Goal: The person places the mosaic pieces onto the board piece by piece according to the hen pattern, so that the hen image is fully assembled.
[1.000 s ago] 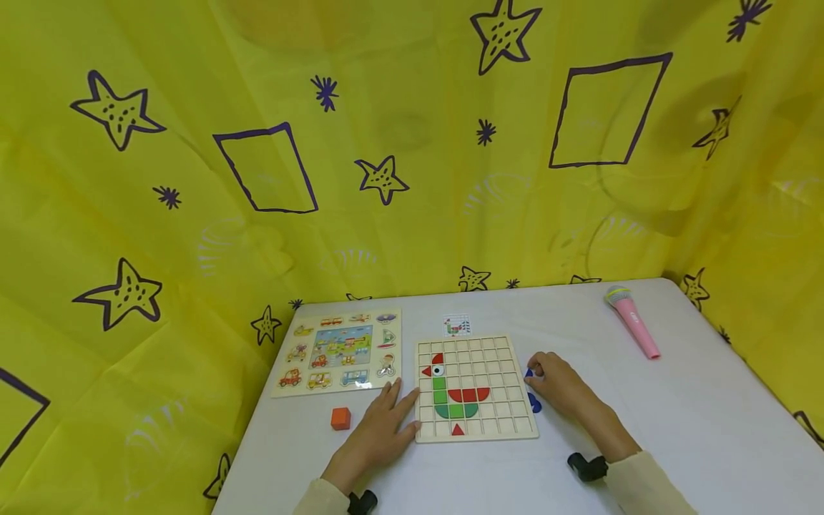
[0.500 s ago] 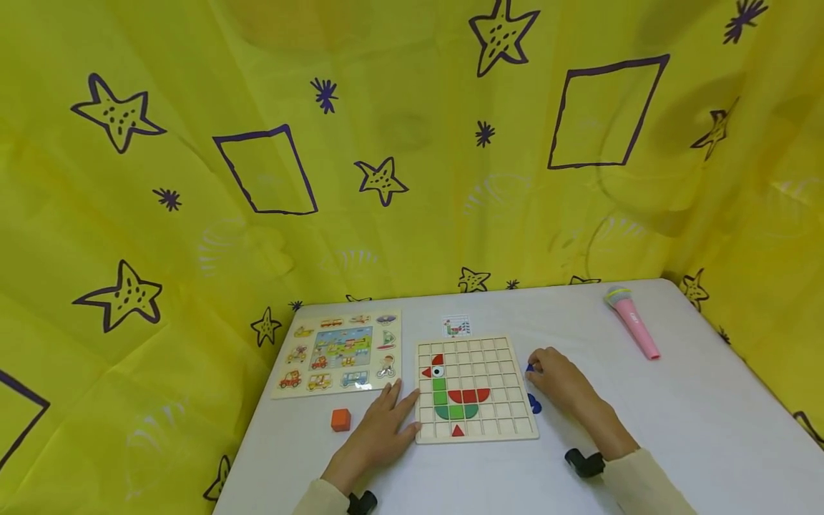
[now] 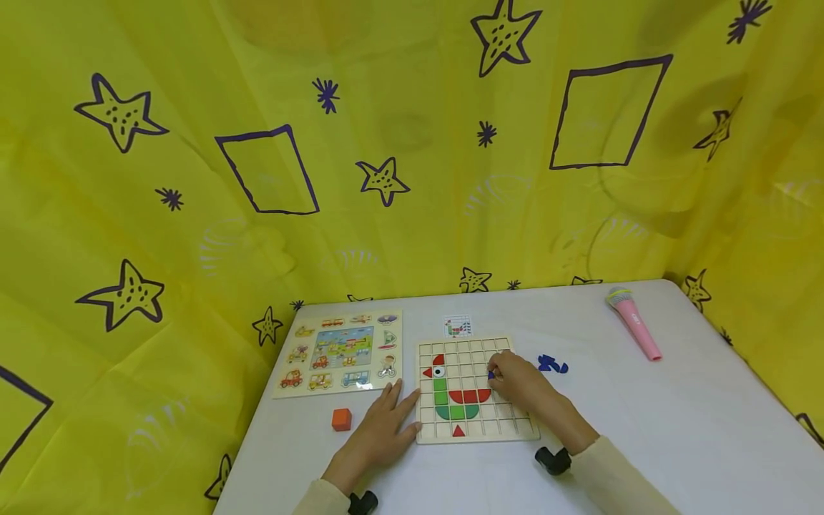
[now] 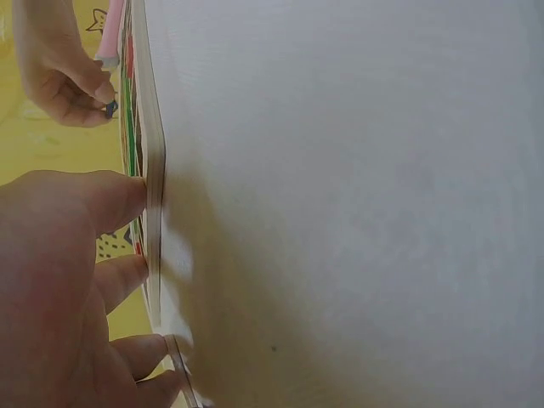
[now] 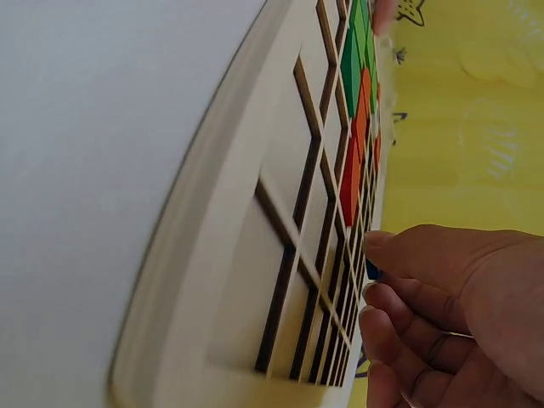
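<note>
My right hand (image 3: 524, 386) pinches a small blue piece (image 3: 491, 375) between thumb and fingertips, over the right part of the wooden grid board (image 3: 476, 361). In the right wrist view the blue piece (image 5: 372, 270) shows only partly between thumb and finger, close over the grid. My left hand (image 3: 380, 433) lies with fingers spread, thumb and index fingertips touching the board's left edge. Red and green pieces (image 3: 456, 412) and a round eye piece (image 3: 438, 371) sit in the grid as a bird figure. A red triangle (image 3: 458, 431) lies in the bottom row.
Several blue pieces (image 3: 551, 363) lie in a pile right of the board. Behind it is a small picture card (image 3: 458, 327). A vehicle puzzle (image 3: 281, 385) and an orange cube (image 3: 342, 420) are at left, a pink microphone (image 3: 634, 322) at back right.
My right hand has picked up a blue piece from the pile beside the board and moved left with it over the grid. The left hand has stayed in place.
</note>
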Available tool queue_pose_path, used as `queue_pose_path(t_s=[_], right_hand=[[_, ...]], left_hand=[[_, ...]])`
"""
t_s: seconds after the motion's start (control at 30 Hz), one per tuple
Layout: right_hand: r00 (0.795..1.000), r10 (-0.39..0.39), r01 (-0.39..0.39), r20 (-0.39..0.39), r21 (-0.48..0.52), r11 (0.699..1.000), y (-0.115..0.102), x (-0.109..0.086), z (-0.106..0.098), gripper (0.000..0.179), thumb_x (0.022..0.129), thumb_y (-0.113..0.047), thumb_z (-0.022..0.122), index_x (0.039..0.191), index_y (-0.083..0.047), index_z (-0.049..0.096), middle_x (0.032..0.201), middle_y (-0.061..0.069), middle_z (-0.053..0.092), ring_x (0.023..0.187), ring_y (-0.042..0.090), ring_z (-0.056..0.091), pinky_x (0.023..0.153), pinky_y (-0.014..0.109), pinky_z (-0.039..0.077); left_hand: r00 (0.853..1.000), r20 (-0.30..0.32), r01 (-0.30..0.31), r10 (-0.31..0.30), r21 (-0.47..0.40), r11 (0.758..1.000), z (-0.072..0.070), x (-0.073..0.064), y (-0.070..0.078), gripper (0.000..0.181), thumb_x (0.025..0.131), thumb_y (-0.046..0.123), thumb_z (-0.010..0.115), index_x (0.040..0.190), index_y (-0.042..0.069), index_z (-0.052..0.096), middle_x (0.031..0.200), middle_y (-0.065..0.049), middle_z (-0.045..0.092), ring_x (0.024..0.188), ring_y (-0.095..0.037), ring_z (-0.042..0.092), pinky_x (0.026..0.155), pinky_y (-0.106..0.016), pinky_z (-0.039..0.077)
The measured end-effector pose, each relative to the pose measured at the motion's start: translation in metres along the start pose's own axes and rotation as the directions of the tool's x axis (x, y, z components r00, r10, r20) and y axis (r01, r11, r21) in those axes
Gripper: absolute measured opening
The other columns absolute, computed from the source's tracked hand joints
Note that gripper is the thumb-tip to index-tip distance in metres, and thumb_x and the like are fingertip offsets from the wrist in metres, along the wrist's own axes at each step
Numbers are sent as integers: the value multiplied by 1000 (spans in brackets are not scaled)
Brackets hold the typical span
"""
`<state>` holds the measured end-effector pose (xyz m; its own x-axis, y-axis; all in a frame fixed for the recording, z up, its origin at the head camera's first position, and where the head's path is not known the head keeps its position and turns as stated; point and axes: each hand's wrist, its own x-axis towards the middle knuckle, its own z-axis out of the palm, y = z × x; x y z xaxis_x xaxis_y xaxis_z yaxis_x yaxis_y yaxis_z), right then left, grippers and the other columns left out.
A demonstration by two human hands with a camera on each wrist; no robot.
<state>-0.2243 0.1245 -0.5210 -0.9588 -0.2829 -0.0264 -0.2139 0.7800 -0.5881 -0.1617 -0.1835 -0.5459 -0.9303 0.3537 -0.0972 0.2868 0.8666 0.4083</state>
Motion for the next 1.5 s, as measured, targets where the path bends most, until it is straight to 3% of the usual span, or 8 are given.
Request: queue_pose_path(t_s=[0.6, 0.87, 1.5], right_hand=[[995, -9, 2, 97, 69, 998, -8, 10, 6, 12, 92, -10, 81, 98, -6, 70, 86, 3, 55, 83, 19, 53, 74, 33, 45], [996, -30, 22, 89, 91, 996, -7, 11, 7, 8, 95, -10, 78, 94, -8, 70, 83, 2, 56, 82, 18, 52, 74, 34, 45], [998, 6, -12, 57, 102, 995, -5, 11, 10, 10, 95, -8, 77, 92, -9, 68, 84, 4, 54, 82, 18, 54, 72, 32, 46]], left_hand=[[1000, 7, 12, -12, -14, 1000, 1, -1, 3, 64, 106, 47, 57, 164, 26, 42, 175, -14, 22, 162, -40, 18, 127, -62, 26], [1000, -2, -4, 4, 1, 1000, 0, -2, 3, 64, 106, 47, 57, 164, 25, 42, 175, -16, 24, 161, -42, 20, 126, -63, 27], [1000, -8, -1, 1, -8, 1000, -1, -2, 3, 63, 105, 46, 58, 163, 25, 44, 174, -16, 24, 161, -42, 20, 126, -64, 27]])
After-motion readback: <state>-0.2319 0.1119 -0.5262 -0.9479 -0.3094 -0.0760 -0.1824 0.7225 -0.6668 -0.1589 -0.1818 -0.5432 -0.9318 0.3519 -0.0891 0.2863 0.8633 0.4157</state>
